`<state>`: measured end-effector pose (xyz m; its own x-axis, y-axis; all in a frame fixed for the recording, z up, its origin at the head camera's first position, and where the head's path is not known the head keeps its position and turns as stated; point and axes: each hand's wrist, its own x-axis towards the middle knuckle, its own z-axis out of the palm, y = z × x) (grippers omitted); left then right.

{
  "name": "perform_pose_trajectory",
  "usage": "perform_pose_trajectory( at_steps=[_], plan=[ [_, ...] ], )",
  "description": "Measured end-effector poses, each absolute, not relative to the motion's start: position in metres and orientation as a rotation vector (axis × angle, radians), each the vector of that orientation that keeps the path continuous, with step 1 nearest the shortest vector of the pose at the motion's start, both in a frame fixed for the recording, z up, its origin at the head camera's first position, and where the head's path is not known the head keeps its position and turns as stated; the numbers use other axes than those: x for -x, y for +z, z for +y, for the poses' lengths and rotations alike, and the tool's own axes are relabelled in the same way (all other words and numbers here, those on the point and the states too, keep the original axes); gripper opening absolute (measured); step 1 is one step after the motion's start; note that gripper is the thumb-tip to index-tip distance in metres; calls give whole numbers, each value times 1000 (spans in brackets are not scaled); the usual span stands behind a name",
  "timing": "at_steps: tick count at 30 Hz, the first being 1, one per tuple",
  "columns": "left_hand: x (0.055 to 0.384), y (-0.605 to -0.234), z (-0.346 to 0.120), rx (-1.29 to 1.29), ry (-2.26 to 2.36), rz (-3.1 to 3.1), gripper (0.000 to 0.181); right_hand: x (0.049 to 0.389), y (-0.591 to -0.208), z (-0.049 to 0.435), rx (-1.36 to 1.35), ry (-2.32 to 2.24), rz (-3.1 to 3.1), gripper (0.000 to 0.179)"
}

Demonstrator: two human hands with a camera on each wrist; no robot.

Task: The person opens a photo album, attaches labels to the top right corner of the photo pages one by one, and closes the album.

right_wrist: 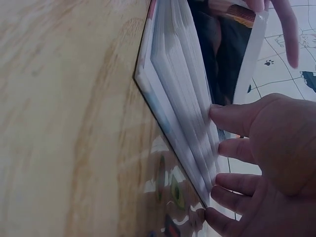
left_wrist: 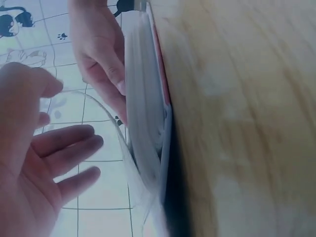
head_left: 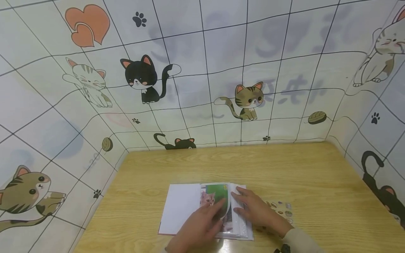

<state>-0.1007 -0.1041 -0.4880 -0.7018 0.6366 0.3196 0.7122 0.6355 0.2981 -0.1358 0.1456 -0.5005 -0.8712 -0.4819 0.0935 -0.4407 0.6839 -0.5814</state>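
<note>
A photo album lies spread on the table, its white inside cover at the left and a stack of white pages on the right. One clear-pocket page, with a kitten picture on green showing, stands curved up from the stack. My left hand reaches over this page and pinches its raised edge between thumb and index finger; the other fingers spread loosely. My right hand rests on the right part of the album, thumb and fingertips against the page edges, fingers spread.
A sheet of small stickers lies right of the album, partly beneath the right forearm. The wooden table meets cat-patterned walls at the back and both sides. A dark patterned item shows at the bottom edge, beside the right sleeve.
</note>
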Motion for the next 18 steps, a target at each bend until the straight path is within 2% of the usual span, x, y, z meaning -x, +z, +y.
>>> perform_pose_trajectory(
  at_steps=[9, 18],
  plan=[
    [100, -481, -114, 1122, -996, -2462, 74, 137, -502, 145, 776, -920, 2829, 54],
    [101, -472, -126, 1059, -1148, -2437, 76, 138, -503, 146, 786, -916, 2826, 54]
  ],
)
